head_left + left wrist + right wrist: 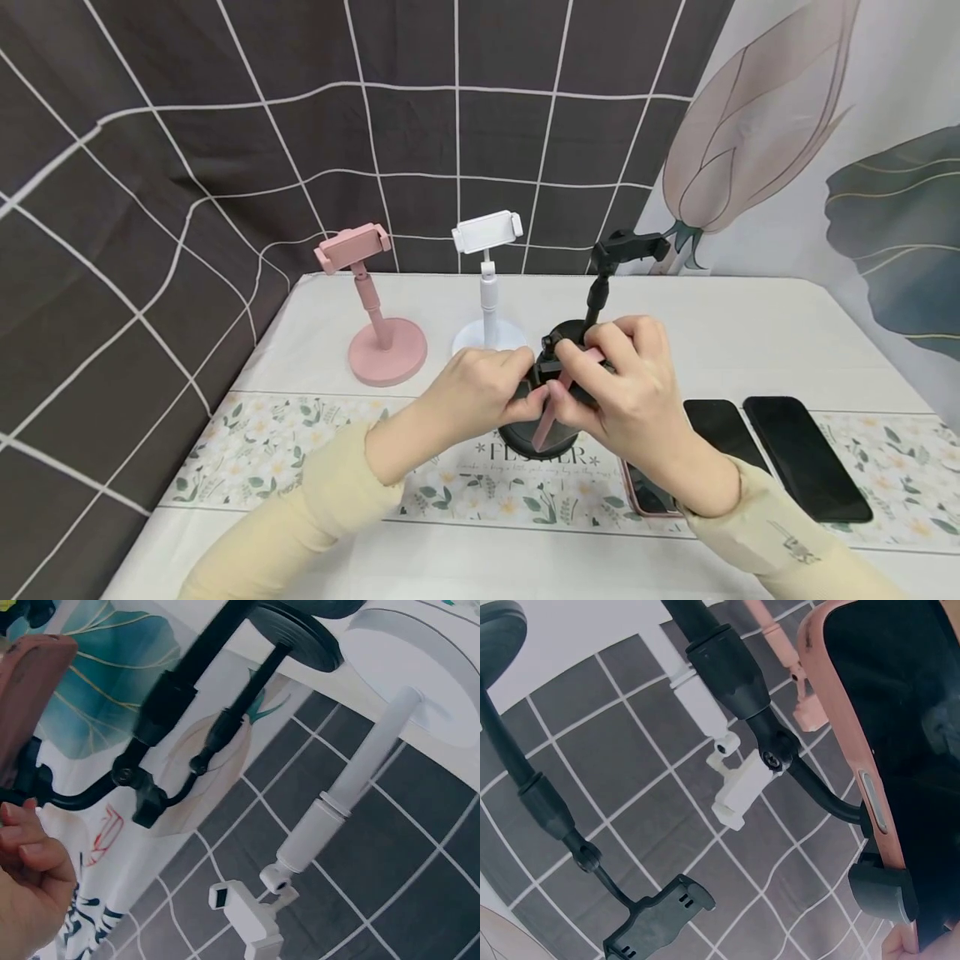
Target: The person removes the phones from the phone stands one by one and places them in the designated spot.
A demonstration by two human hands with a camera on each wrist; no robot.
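Observation:
A phone in a pink case (840, 697) stands at the clamp (885, 892) of a black phone stand, its dark screen showing in the right wrist view. From the head view this phone (545, 429) appears nearly edge-on above the stand's round base (517, 442). My right hand (633, 392) holds the phone by its edges, thumb on the near side. On the other side, my left hand (480, 387) pinches the stand's black clamp between thumb and fingers. The left wrist view shows the curled left fingers (34, 859) just below the clamp (30, 776). Fingers cover much of the clamp.
Behind stand a pink phone stand (386, 350), a white one (489, 304) and a second black one (597, 292), holders raised. At right lie a black phone (806, 458), another dark phone (716, 421) and a pink-rimmed phone (652, 493), partly under my right arm.

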